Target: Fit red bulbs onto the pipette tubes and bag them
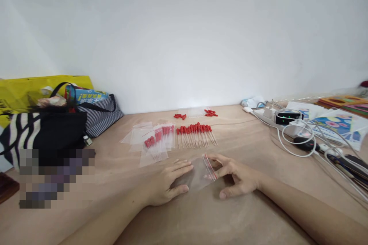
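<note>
A clear zip bag with a red line along its mouth (198, 174) lies between my hands. My left hand (171, 183) rests at the bag's left side, thumb and fingers apart. At the bag's mouth is my right hand (237, 176), its thumb apart and some fingertips at or behind the clear plastic. Beyond them stands out a row of thin pale sticks with red tips (197, 132). To its left, clear bags (155, 147) overlap, some holding red-tipped sticks. Small red pieces (180, 116) and more red pieces (211, 113) lie farther back, around another clear bag (195, 112).
On the left are a black bag with white stripes (61, 134), a striped bag (100, 116) and a yellow bag (77, 81). Tangled white cables (283, 141), a power strip (263, 117) and printed packets (330, 124) occupy the right. A white wall (184, 38) rises behind.
</note>
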A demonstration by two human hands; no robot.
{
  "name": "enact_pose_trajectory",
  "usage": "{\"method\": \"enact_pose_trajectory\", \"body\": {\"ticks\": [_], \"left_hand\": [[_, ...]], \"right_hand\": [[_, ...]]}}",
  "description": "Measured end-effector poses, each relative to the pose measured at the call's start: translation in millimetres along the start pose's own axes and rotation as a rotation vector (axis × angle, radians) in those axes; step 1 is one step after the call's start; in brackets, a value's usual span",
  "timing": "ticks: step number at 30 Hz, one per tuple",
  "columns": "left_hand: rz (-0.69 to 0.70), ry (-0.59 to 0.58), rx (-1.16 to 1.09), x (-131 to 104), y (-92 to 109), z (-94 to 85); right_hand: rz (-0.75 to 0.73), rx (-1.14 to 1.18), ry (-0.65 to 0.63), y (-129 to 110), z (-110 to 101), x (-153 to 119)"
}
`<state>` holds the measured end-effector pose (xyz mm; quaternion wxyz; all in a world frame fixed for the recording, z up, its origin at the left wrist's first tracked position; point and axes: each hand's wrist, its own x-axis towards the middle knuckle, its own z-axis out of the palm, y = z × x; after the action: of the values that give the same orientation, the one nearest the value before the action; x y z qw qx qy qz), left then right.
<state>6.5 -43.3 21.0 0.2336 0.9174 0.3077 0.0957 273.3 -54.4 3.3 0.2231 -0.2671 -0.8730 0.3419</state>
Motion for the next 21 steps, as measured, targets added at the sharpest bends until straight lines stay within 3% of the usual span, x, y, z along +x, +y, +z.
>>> {"method": "enact_pose_trajectory", "body": {"ticks": [7,10,12,13,17,21], "left_hand": [[-0.009,0.025,0.004,-1.5,-0.2,0.8],[-0.006,0.027,0.001,-0.6,-1.4,1.7],[-0.001,0.032,-0.004,0.0,-2.5,2.1],[0.005,0.036,-0.006,0.2,-3.0,2.3],[0.013,0.036,-0.008,0.1,-4.6,2.8],[-0.006,0.034,-0.001,-0.7,-4.3,2.8]], "right_hand": [[0.115,0.247,0.223,17.0,-8.9,3.6],[0.423,0.194,0.459,40.5,-18.1,18.4],[0.636,0.034,0.698,58.7,-26.7,32.1],[0.681,0.000,0.752,67.0,-31.6,39.6],[0.815,-0.072,0.827,87.8,-50.3,69.4],[0.917,-0.053,0.774,93.9,-61.1,92.4]]}}
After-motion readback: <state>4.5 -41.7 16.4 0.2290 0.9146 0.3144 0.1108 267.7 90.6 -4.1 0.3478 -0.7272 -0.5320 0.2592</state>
